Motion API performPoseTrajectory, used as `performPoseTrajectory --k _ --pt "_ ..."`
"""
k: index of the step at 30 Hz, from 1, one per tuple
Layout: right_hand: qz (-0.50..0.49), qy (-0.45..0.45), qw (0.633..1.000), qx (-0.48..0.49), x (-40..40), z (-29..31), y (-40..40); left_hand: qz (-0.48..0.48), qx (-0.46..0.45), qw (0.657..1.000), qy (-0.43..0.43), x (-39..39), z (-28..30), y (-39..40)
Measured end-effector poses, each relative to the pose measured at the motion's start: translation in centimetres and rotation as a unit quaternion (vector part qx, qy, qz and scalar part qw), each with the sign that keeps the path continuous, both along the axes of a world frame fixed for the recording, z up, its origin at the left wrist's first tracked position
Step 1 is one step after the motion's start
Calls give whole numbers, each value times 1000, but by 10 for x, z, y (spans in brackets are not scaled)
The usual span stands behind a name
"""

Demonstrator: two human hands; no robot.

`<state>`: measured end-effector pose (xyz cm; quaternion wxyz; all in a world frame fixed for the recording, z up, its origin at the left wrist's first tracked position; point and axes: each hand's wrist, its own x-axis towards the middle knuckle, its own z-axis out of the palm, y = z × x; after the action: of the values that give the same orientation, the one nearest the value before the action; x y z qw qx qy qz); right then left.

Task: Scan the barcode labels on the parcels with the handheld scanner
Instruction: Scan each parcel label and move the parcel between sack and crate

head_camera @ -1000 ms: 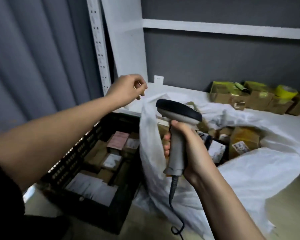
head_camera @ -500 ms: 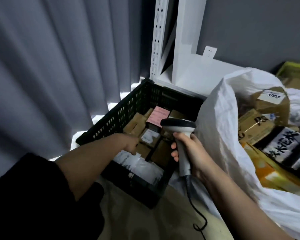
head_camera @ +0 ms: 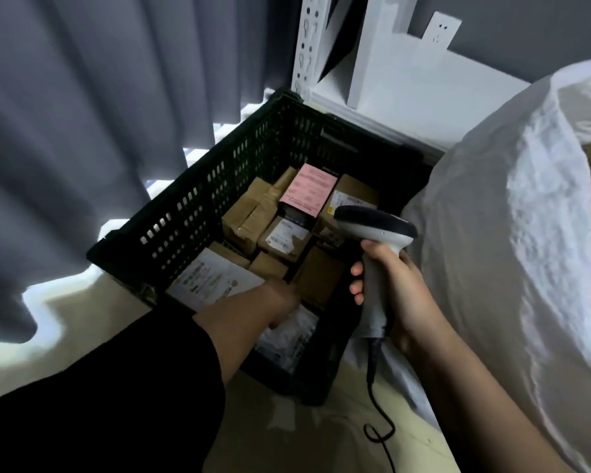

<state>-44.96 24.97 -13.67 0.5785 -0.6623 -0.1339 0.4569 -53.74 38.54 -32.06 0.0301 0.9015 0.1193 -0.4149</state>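
We see black short sleeve (head_camera: 144,387) on left arm, ends above elbow. Right forearm bare. Both hands bare, no gloves.

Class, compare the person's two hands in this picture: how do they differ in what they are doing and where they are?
The right hand grips the upright scanner beside the white sack; the left hand holds no tool and reaches down into the black crate among the parcels. Its fingers are blurred.
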Motion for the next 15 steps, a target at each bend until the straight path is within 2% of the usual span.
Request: performPoseTrajectory --k 7,11,15 --pt "-9 -6 1000 23 5 7 -5 28 -13 999 -14 -1 1 1" --pt "6 -23 999 27 -3 16 -11 95 -76 992 -35 3 47 17" --pt "-1 -37 999 35 -13 28 -20 191 -139 962 -136 -1 113 32"
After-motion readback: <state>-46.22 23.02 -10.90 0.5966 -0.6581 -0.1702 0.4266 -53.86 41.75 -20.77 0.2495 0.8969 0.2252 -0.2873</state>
